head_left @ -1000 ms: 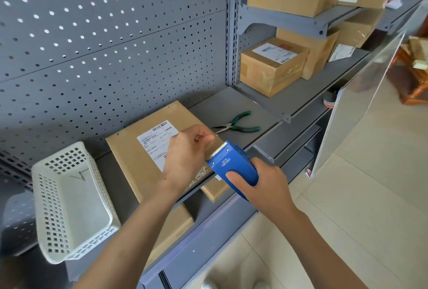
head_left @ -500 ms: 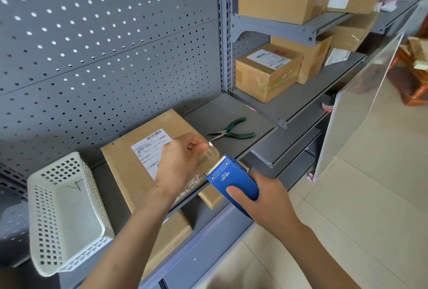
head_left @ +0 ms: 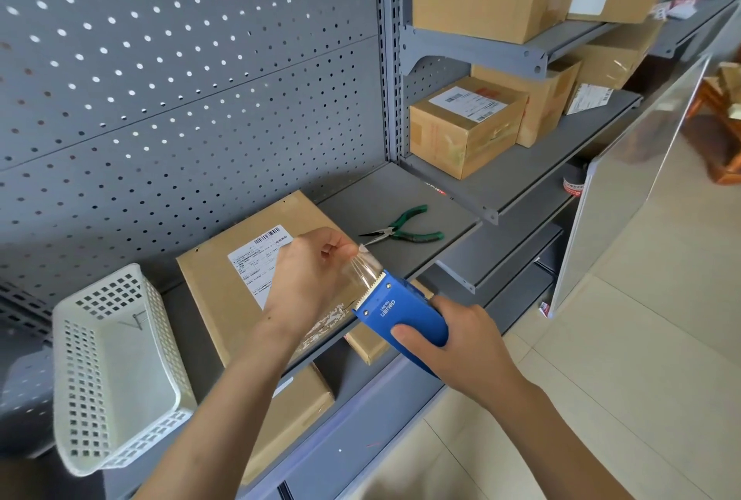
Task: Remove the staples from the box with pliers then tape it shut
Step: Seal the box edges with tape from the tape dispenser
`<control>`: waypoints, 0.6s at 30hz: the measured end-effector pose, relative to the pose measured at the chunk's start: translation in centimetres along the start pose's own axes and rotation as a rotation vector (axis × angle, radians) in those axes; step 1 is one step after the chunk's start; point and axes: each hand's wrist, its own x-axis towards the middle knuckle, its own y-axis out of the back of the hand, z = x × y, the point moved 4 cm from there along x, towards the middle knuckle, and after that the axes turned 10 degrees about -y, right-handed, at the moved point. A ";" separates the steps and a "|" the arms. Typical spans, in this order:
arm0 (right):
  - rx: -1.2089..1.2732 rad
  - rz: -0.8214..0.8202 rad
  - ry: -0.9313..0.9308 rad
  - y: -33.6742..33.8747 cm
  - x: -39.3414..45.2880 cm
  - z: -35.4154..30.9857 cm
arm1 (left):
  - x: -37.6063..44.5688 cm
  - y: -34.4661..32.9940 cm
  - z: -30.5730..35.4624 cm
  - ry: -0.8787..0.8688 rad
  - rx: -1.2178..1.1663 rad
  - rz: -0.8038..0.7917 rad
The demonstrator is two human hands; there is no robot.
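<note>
One head-worn wide-angle view looks forward and down over both forearms, close to the hands at lower centre. The left hand [head_left: 308, 279] and right hand [head_left: 465, 343] meet just before the lens. Beyond them lies the shelf [head_left: 385, 194]; behind that the pegboard [head_left: 180, 78] fills the upper left. Right of the hands the floor [head_left: 641, 339] drops away. Straight lines bow toward the edges.
</note>
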 end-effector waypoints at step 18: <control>0.155 -0.039 -0.163 -2.1 0.5 2.1 | 0.7 0.1 -0.9 0.008 0.036 -0.050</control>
